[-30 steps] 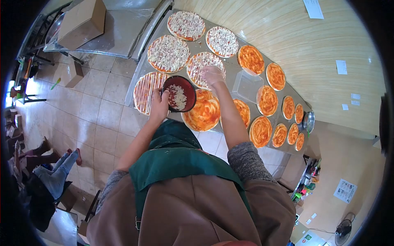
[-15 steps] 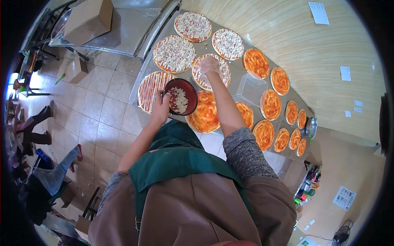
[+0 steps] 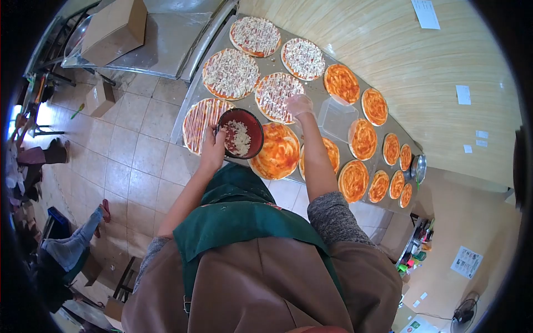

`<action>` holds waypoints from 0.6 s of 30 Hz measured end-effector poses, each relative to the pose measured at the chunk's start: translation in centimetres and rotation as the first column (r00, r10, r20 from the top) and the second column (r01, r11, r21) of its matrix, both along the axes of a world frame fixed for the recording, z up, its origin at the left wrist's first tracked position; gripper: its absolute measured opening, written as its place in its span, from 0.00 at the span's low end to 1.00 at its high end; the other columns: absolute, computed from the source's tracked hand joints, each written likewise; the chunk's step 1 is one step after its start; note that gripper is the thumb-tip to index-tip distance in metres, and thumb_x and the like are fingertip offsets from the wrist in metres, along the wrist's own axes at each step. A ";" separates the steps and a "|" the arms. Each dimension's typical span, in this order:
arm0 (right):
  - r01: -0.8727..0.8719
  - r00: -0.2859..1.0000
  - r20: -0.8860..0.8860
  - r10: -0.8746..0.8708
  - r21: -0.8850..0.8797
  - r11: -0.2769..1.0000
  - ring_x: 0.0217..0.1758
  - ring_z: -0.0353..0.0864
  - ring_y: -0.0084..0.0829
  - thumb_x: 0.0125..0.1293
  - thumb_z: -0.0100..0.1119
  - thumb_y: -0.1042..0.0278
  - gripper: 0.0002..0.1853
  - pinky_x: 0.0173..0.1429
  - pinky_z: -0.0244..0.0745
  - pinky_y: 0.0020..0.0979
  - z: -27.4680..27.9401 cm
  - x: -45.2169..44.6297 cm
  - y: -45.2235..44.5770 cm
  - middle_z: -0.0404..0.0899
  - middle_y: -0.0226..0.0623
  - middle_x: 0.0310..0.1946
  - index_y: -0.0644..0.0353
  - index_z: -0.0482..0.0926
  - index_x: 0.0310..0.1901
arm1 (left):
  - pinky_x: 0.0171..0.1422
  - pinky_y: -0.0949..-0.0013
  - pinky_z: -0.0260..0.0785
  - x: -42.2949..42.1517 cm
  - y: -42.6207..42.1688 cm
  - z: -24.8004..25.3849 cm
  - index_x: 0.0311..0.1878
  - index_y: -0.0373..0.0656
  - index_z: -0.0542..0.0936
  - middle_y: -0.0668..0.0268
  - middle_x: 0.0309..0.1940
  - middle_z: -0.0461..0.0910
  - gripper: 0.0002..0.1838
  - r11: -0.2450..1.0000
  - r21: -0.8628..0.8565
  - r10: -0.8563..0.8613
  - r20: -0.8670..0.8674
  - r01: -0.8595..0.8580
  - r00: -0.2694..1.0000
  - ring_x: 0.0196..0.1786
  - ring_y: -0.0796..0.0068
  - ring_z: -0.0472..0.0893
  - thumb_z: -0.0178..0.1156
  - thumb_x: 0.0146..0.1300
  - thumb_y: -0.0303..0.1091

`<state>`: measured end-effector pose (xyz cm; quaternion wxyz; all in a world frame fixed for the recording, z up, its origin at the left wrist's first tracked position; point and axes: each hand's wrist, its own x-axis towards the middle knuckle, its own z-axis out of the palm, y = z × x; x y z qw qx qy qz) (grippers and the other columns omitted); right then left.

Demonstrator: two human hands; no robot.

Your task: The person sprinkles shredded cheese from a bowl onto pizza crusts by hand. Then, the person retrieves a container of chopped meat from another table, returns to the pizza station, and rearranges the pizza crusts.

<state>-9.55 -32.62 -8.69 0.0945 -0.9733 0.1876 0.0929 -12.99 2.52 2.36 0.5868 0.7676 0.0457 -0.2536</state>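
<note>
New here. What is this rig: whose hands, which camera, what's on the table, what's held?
No machine: a person works with two hands. Every picture comes from one camera worn on their head, looking forward and down. The left hand holds a bowl with pale crumbly topping inside. The right hand, in a clear glove, is by the edge of a topped pizza. The table also bears other pizzas, some only sauced, and a clear container.

Dark-rimmed red bowl point(image 3: 254, 132), crumbly white topping point(image 3: 237, 139) inside, near a flat, striped, white-flecked pizza point(image 3: 276, 96).
</note>
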 end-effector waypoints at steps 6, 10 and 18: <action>0.398 0.904 0.019 -0.428 0.329 0.856 0.36 0.83 0.37 0.51 0.62 0.61 0.09 0.47 0.77 0.34 -4.4 -3.6 -0.7 0.84 0.39 0.36 0.54 0.85 0.31 | 0.55 0.64 0.64 -0.4 -0.9 -1.1 0.54 0.35 0.67 0.51 0.40 0.77 0.24 0.999 0.021 0.047 0.118 -0.050 0.992 0.46 0.59 0.76 0.48 0.67 0.48; 0.345 0.908 0.201 -0.368 0.139 0.928 0.34 0.83 0.36 0.47 0.66 0.65 0.09 0.47 0.77 0.33 1.1 -5.2 1.5 0.84 0.39 0.33 0.57 0.85 0.31 | 0.55 0.65 0.64 -0.5 -1.0 -1.7 0.54 0.36 0.67 0.52 0.40 0.76 0.23 0.999 -0.016 0.030 0.133 -0.029 0.991 0.46 0.61 0.75 0.47 0.67 0.48; 0.364 0.928 0.093 -0.360 -0.028 0.931 0.42 0.82 0.42 0.58 0.52 0.58 0.15 0.49 0.75 0.37 -0.8 -3.9 -3.7 0.82 0.44 0.35 0.59 0.84 0.32 | 0.58 0.65 0.62 -0.6 -1.1 -1.3 0.55 0.34 0.67 0.51 0.45 0.75 0.24 0.999 -0.043 0.023 0.108 -0.018 0.994 0.50 0.62 0.74 0.47 0.68 0.46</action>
